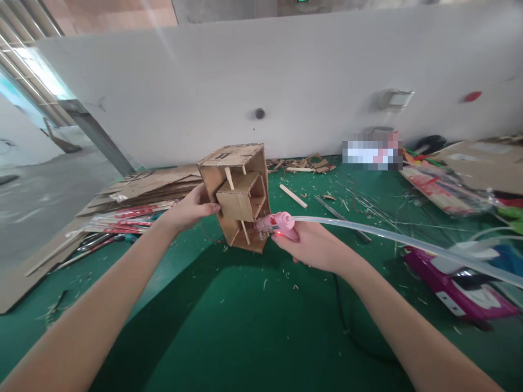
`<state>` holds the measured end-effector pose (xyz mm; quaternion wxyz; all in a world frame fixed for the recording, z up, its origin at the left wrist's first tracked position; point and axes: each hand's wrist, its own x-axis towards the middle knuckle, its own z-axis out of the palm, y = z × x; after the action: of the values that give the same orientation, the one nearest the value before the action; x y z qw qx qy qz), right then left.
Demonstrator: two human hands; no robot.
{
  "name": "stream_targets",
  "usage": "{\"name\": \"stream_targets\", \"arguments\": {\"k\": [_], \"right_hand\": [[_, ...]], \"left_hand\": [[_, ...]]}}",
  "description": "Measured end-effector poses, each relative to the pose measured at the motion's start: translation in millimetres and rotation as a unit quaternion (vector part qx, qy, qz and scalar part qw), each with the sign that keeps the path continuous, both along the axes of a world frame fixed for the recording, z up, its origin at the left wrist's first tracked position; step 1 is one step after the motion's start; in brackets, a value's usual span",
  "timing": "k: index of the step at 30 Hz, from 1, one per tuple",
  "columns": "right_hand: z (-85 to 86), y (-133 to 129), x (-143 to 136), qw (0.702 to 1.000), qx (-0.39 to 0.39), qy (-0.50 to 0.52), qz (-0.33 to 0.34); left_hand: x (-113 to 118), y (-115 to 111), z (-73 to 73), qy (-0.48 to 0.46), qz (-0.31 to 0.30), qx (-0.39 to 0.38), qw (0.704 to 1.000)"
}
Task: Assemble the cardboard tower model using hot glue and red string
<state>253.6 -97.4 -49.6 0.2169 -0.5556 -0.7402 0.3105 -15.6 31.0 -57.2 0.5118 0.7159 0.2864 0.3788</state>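
A brown cardboard box (235, 204) with inner compartments and thin wooden sticks stands tilted at the middle of the green table. My left hand (194, 208) grips its left side, thumb on the near face and the other fingers hidden behind. In my right hand (304, 242) is a pink hot glue gun (275, 222) with a small red light lit. Its front end points into the lower compartment of the box, and whether the tip touches the cardboard cannot be made out. A long translucent glue stick (368, 233) runs out of its back to the right.
Stacked cardboard sheets (155, 185) and red-and-clear packets (131, 218) lie left. A wooden stick (293, 196), a metal strip (341, 218) and cardboard scraps (306, 163) lie beyond. A magenta case (453, 288) sits right; a black cord (343, 310) trails below my right arm.
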Motion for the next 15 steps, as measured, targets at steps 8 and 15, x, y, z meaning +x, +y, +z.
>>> {"name": "stream_targets", "arguments": {"k": [8, 15], "right_hand": [[4.5, -0.5, 3.8, 0.999, 0.005, 0.001, -0.037], [4.5, 1.8, 9.6, 0.997, -0.031, 0.031, -0.056]], "left_hand": [[1.6, -2.6, 2.3, 0.005, 0.002, 0.007, 1.0], [2.2, -2.9, 2.1, 0.008, -0.007, 0.003, 1.0]]}}
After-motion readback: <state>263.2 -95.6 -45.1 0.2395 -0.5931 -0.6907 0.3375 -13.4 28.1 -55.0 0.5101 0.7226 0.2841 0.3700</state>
